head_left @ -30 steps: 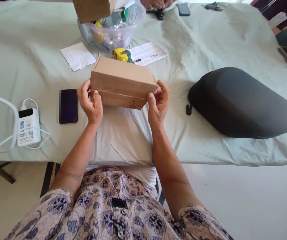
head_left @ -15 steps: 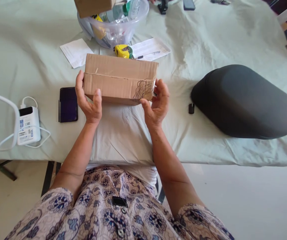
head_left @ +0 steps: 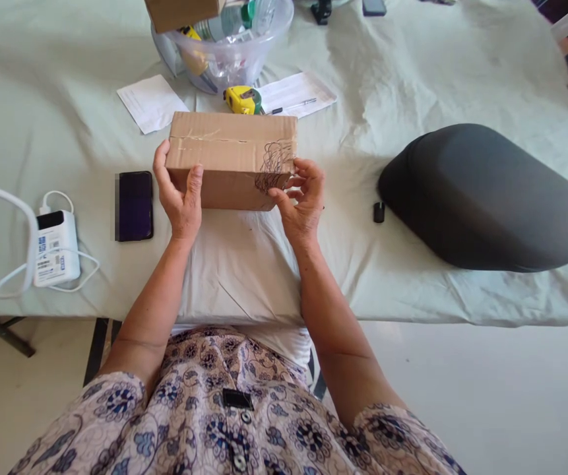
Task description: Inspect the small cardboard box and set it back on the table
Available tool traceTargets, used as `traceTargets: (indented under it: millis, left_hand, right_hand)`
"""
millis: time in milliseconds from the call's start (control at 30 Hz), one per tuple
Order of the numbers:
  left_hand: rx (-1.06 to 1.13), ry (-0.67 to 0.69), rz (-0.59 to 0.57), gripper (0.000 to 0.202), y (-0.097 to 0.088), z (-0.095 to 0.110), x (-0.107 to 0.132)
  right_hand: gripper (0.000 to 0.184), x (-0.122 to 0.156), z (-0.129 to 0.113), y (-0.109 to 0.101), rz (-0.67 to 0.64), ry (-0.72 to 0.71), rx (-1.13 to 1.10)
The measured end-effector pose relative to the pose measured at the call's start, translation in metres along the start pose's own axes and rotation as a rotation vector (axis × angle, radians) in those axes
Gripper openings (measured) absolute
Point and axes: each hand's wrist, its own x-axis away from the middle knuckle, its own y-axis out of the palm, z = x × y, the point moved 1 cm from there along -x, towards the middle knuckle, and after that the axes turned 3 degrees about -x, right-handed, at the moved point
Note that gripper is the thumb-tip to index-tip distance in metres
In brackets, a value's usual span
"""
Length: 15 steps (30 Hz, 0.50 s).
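Observation:
A brown cardboard box (head_left: 224, 155) with dark pen scribbles on its right end is between my two hands. My left hand (head_left: 179, 198) grips its left end, the thumb on the near face and the fingers round the side. At the right end, my right hand (head_left: 303, 201) holds the near corner between thumb and fingers. Just behind the box lie a yellow tape measure (head_left: 242, 100) and a pen (head_left: 291, 107) on a white paper (head_left: 308, 89). The box's underside is hidden.
A clear plastic tub (head_left: 237, 63) of bottles and other items stands at the back, a second cardboard box (head_left: 182, 13) above it. Left are a phone (head_left: 136, 206) and a white power bank (head_left: 57, 254) with cables. A black padded seat (head_left: 486, 204) and a small black cap (head_left: 378, 212) lie right.
The box has tilted, showing more of its near face, and its right end has shifted left. My right hand has moved left with it, its fingers re-placed at the corner.

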Motion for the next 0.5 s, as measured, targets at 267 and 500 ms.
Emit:
traceTargets:
  millis: [267,500]
  left_hand:
    - [0.045,-0.038,-0.039,0.075,0.0,-0.004,-0.003]
    - [0.061,-0.032,-0.031,0.079,0.002,-0.005,-0.002]
  right_hand:
    - [0.051,-0.007,0.016,0.021,0.081,0.045,-0.017]
    - [0.051,-0.001,0.014,0.019,0.061,-0.034,0.065]
